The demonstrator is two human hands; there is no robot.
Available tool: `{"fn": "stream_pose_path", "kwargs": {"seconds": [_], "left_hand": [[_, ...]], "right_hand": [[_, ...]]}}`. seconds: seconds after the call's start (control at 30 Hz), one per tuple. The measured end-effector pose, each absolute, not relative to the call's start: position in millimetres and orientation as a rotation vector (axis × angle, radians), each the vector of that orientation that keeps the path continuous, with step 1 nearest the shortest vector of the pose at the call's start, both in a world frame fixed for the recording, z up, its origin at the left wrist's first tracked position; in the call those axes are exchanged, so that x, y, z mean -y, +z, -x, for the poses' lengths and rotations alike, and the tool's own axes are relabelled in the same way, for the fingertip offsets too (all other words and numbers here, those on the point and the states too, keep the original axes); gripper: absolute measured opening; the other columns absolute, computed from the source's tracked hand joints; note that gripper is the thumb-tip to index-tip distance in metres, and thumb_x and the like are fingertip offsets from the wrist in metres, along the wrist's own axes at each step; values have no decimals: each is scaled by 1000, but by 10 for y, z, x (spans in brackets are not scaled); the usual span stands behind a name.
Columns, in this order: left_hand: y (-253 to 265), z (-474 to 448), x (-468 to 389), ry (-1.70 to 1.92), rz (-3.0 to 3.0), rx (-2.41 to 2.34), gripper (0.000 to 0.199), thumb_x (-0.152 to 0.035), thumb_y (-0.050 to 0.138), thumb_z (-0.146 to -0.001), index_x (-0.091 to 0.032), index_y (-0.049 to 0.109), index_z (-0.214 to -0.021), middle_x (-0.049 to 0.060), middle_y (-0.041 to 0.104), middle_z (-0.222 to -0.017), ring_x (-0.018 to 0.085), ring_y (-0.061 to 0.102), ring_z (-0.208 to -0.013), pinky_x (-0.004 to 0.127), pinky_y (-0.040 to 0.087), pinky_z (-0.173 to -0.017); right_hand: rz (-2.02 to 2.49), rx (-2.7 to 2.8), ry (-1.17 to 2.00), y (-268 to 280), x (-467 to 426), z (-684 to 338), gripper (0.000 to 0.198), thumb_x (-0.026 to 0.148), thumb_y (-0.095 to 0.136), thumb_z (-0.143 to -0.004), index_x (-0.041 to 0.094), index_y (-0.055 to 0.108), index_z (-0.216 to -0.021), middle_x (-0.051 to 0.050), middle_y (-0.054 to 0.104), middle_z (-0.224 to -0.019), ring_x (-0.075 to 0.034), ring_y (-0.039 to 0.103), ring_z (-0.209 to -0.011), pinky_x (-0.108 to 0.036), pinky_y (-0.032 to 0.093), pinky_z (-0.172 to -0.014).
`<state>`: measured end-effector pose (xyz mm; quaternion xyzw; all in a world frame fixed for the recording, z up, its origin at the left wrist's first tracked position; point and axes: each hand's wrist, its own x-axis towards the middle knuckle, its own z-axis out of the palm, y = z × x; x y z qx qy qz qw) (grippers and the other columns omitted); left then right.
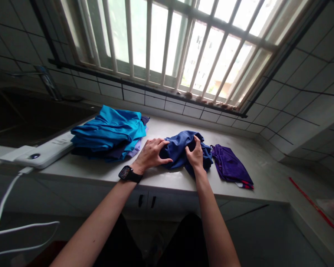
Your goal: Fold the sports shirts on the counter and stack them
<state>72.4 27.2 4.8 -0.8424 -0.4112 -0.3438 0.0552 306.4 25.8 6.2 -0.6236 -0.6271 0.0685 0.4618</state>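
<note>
A crumpled dark blue cloth garment [178, 146] lies bunched on the white countertop, its kind unclear from its folds. My left hand [151, 154], with a black watch at the wrist, grips its left edge between thumb and fingers. On the garment's right part, my right hand [195, 154] pinches the fabric with bent fingers. Just right of it lies a flat, folded dark purple garment [231, 163] with a red patterned corner. To the left is a pile of bright blue cloth [111, 128], with dark and lilac fabric showing underneath.
A white power bank [48, 152] with a white cable [7, 196] rests at the counter's left front edge. Behind it are a dark sink [30, 111] and a faucet [48, 83]. A red strip [313, 204] lies far right. A barred window [167, 48] rises behind the counter.
</note>
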Motion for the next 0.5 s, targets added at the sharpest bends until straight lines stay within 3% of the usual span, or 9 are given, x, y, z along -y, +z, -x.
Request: {"fn": "stream_pose_path", "kwargs": {"seconds": [0.17,0.37,0.5], "left_hand": [[29,-720,-296,-952,2508,1327,15,-29,63,-93,-25,73,-103,8,76,-103,30,67,-105,48,43,-101],[22,-659,-328,-1274,1990,1609,14,-27,55,-98,-23,68,-100,10,71,-100,31,65,-100,47,45,-91],[22,-658,-340,-1322,1968,1614,14,-29,53,-99,-22,65,-96,12,69,-100,31,65,-100,47,47,-91]], "right_hand": [[1281,1814,240,76,-239,-3023,59,27,60,-92,25,47,-149,-11,60,-152,-22,52,-145,-40,41,-121],[1392,1674,103,86,-247,-3035,54,15,53,-88,20,54,-141,-14,63,-141,-24,56,-136,-41,42,-119],[1705,1496,40,98,-222,-3069,54,21,54,-91,19,50,-144,-20,54,-148,-31,48,-143,-51,41,-117]]}}
